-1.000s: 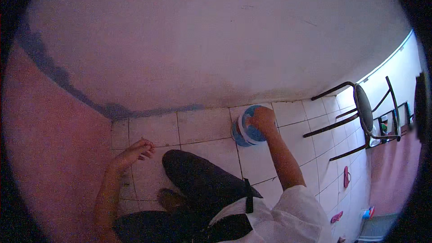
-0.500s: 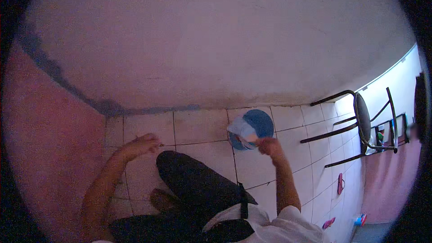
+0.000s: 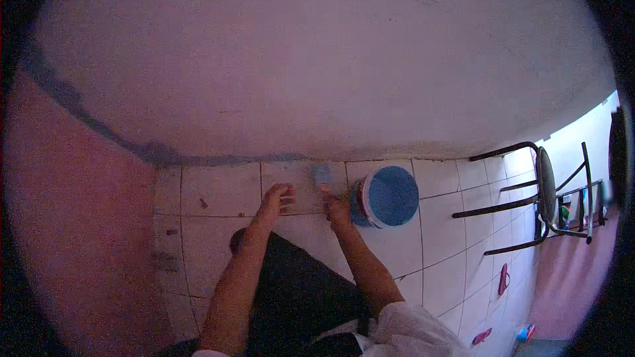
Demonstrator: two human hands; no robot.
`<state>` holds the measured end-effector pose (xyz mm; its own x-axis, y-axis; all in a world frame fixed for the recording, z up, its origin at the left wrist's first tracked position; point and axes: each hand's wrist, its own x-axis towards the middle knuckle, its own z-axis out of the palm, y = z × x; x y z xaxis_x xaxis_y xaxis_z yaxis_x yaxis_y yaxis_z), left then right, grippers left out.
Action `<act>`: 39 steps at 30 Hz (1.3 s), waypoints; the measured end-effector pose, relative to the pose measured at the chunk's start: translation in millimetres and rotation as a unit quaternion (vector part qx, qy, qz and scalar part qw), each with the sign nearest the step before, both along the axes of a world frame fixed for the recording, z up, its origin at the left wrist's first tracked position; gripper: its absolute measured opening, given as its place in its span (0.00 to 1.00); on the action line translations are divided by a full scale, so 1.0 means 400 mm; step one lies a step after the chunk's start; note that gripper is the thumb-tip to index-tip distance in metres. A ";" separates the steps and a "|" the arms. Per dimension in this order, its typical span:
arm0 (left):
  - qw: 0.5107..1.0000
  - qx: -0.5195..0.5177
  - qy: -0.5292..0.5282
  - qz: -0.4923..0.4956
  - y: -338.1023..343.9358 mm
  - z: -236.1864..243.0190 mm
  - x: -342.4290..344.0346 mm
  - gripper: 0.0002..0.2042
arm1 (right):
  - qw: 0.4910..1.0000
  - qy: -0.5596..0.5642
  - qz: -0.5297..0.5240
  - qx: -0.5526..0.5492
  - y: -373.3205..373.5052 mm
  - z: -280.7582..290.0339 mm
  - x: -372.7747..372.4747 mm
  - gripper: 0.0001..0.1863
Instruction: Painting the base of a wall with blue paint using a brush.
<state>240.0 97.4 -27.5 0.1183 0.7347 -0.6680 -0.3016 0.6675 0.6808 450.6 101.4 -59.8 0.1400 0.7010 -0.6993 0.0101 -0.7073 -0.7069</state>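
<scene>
My right hand grips what looks like a wide paintbrush, its pale blue head blurred by motion. The brush is near the base of the wall, left of a round bucket. Blue liquid, apparently paint, shows inside the bucket, which stands on the tiles. Left of the brush hovers my left hand, its fingers loosely apart and nothing in them. A blue-grey strip runs along the foot of the wall and ends close to the brush.
A pale wall rises ahead, meeting a pink wall at the left. To the right stands a dark metal-legged chair. Pink sandals lie on the tiled floor. My bent knee is below my hands.
My right hand has carried the brush left, from over the bucket toward the wall's base. My left hand has moved right, closer to it. The view has shifted slightly.
</scene>
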 end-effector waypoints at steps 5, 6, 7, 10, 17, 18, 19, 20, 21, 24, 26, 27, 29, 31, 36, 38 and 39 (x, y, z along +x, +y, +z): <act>0.978 0.035 -0.151 0.140 -0.021 -0.017 0.020 0.15 | 0.948 -0.228 0.183 0.129 0.065 -0.126 -0.002 0.10; 0.978 0.033 -0.155 0.136 -0.018 -0.014 0.033 0.15 | 0.905 -0.345 0.240 0.069 0.081 -0.177 0.016 0.10; 0.973 0.035 -0.175 0.143 -0.012 -0.008 0.044 0.15 | 0.904 -0.350 0.237 0.067 0.091 -0.226 0.038 0.10; 0.965 0.027 -0.221 0.135 0.011 -0.041 0.078 0.16 | 0.912 -0.315 0.199 0.173 0.102 -0.230 0.082 0.10; 0.927 0.047 -0.333 0.166 -0.045 -0.055 0.030 0.15 | 0.973 0.074 -0.155 0.154 0.048 -0.046 -0.060 0.13; 0.927 0.044 -0.331 0.169 -0.049 -0.049 0.019 0.15 | 0.970 0.096 -0.157 0.157 0.032 -0.026 -0.069 0.12; 0.936 0.041 -0.300 0.180 -0.050 -0.046 0.001 0.15 | 0.971 0.098 -0.155 0.152 0.006 -0.006 -0.079 0.12; 0.944 0.039 -0.267 0.191 -0.054 -0.042 -0.019 0.15 | 0.979 0.083 -0.131 0.134 -0.030 0.017 -0.086 0.12; 0.944 0.037 -0.269 0.189 -0.047 -0.033 -0.020 0.15 | 0.984 0.062 -0.111 0.122 -0.052 0.028 -0.072 0.12; 0.973 0.030 -0.175 0.148 -0.036 -0.009 -0.027 0.15 | 0.982 0.084 -0.123 0.117 -0.088 0.009 -0.044 0.13; 0.976 -0.002 -0.145 0.160 -0.033 0.002 -0.026 0.15 | 0.984 0.064 -0.104 0.131 -0.089 -0.016 -0.056 0.12; 0.976 -0.001 -0.148 0.157 -0.029 -0.017 -0.019 0.15 | 0.984 0.039 -0.088 0.148 -0.084 -0.033 -0.053 0.11; 0.960 0.026 -0.229 0.162 -0.045 -0.056 -0.036 0.17 | 0.993 0.028 -0.053 0.101 -0.060 -0.053 -0.075 0.10; 0.942 0.037 -0.279 0.182 -0.058 -0.062 -0.035 0.18 | 0.998 0.010 -0.019 0.052 -0.032 -0.074 -0.075 0.09; 0.925 0.109 -0.291 0.220 -0.035 -0.095 -0.016 0.19 | 0.935 -0.151 0.041 0.318 0.035 -0.176 -0.052 0.12; 0.931 0.112 -0.292 0.191 -0.035 -0.090 0.000 0.20 | 0.970 0.016 -0.063 0.236 0.053 -0.172 -0.057 0.12; 0.931 0.109 -0.289 0.193 -0.045 -0.088 -0.009 0.20 | 0.960 0.183 -0.163 0.139 0.053 -0.153 -0.076 0.12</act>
